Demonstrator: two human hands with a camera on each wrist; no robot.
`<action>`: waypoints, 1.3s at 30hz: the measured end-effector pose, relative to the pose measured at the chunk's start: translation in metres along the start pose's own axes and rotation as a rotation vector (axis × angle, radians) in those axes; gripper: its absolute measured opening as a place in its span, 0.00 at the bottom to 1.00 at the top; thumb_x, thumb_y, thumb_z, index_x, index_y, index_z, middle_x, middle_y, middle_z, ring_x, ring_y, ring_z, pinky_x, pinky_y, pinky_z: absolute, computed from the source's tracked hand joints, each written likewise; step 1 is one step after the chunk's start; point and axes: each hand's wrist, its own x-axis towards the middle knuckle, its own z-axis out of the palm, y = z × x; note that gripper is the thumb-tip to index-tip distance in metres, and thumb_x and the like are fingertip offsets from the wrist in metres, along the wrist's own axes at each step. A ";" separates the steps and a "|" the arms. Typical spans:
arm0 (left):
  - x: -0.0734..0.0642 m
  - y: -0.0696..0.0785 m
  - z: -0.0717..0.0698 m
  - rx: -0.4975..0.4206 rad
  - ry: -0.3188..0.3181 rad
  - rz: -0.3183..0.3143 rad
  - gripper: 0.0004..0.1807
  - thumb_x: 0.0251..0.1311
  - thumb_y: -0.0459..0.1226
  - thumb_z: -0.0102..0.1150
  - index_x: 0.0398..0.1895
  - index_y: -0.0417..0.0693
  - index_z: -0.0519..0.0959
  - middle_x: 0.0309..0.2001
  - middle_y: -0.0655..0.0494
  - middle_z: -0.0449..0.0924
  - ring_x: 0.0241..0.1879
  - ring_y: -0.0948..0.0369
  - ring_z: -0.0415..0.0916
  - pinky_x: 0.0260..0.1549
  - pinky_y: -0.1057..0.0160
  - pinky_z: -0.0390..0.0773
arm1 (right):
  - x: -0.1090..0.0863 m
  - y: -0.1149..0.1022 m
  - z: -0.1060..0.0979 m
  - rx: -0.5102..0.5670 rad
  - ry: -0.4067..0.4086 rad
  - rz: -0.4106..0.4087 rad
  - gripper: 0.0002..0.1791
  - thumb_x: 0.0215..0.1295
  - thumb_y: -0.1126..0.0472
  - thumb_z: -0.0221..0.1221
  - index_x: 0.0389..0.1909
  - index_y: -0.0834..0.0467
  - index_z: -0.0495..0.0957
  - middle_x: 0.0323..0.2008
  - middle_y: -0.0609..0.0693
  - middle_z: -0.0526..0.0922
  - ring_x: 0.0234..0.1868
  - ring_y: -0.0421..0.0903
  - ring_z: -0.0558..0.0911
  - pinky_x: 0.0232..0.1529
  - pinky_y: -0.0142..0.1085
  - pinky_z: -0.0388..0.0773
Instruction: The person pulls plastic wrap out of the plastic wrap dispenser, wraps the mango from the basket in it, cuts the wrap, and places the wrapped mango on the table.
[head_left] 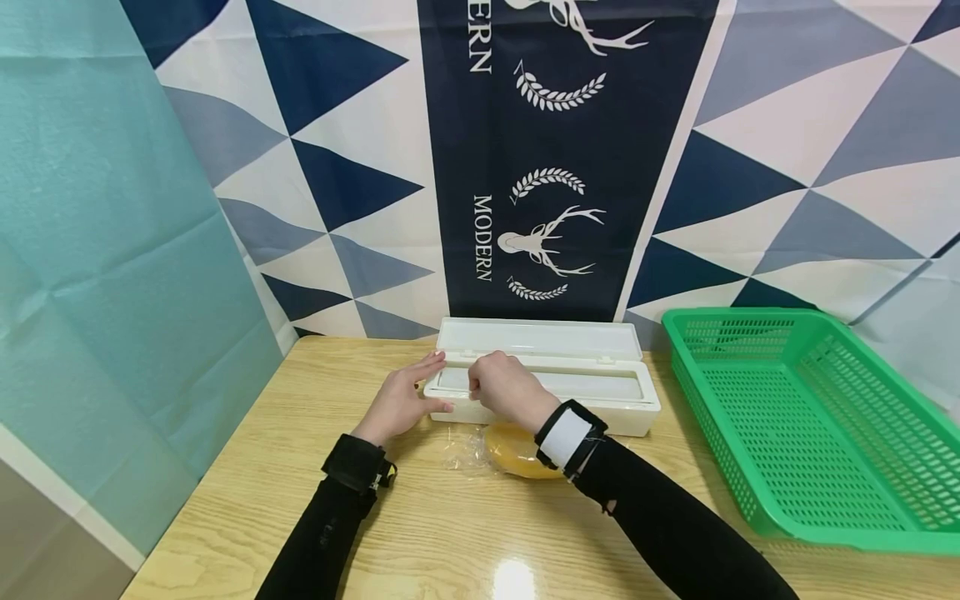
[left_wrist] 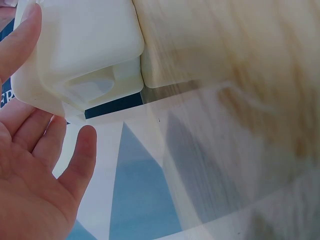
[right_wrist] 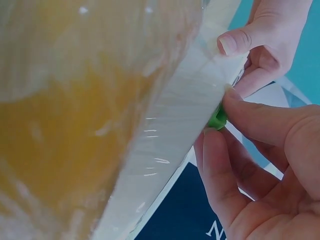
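Note:
A long white cling film dispenser (head_left: 600, 417) stands at the back of the table with its lid (head_left: 540, 336) raised. My left hand (head_left: 397, 404) holds its left end, thumb at the front and fingers at the back. Between thumb and fingers, my right hand (head_left: 510, 387) pinches a small green slide cutter (right_wrist: 218, 119) on the dispenser's edge, near the left end. Clear film (head_left: 461, 450) hangs from the dispenser's front onto the table. A yellow oval thing (head_left: 517, 454), like a mango, lies under the film, partly hidden by my right wrist.
A green plastic basket (head_left: 772, 533) stands on the right side of the wooden table (head_left: 300, 492). Right behind the dispenser hangs a patterned cloth (head_left: 360, 208). A pale blue-green sheet (head_left: 112, 292) borders the left side.

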 end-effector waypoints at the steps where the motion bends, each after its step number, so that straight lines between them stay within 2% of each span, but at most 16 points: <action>1: 0.000 0.000 0.000 -0.001 0.000 -0.001 0.43 0.49 0.47 0.76 0.70 0.48 0.70 0.73 0.63 0.62 0.73 0.62 0.57 0.68 0.55 0.63 | 0.000 0.000 0.000 0.000 -0.002 0.002 0.10 0.58 0.68 0.69 0.21 0.54 0.83 0.24 0.44 0.81 0.25 0.41 0.76 0.31 0.35 0.77; 10: 0.000 0.001 0.000 0.001 -0.001 -0.010 0.43 0.49 0.46 0.76 0.70 0.48 0.70 0.73 0.63 0.61 0.73 0.62 0.56 0.68 0.56 0.62 | -0.002 0.004 -0.003 0.011 -0.009 -0.001 0.10 0.58 0.69 0.68 0.21 0.55 0.83 0.22 0.44 0.80 0.24 0.41 0.74 0.29 0.34 0.75; 22: -0.001 0.002 -0.001 0.009 0.008 -0.001 0.43 0.49 0.46 0.76 0.70 0.47 0.71 0.73 0.63 0.61 0.72 0.61 0.57 0.67 0.55 0.64 | -0.008 0.008 -0.006 0.024 0.011 -0.002 0.10 0.57 0.69 0.69 0.20 0.54 0.83 0.22 0.43 0.81 0.26 0.41 0.76 0.33 0.37 0.78; 31: -0.002 0.002 -0.001 0.012 0.008 -0.001 0.43 0.49 0.46 0.76 0.70 0.47 0.71 0.73 0.63 0.62 0.72 0.60 0.58 0.66 0.55 0.65 | -0.010 0.011 -0.005 0.015 0.001 0.020 0.10 0.57 0.68 0.70 0.20 0.53 0.83 0.23 0.43 0.82 0.27 0.41 0.78 0.33 0.37 0.78; 39: -0.001 0.002 0.000 0.020 0.007 -0.002 0.43 0.49 0.47 0.76 0.70 0.48 0.71 0.73 0.63 0.62 0.72 0.61 0.57 0.67 0.55 0.63 | -0.012 0.013 -0.006 0.015 0.002 0.032 0.11 0.56 0.68 0.70 0.19 0.52 0.82 0.22 0.43 0.80 0.27 0.41 0.77 0.33 0.37 0.78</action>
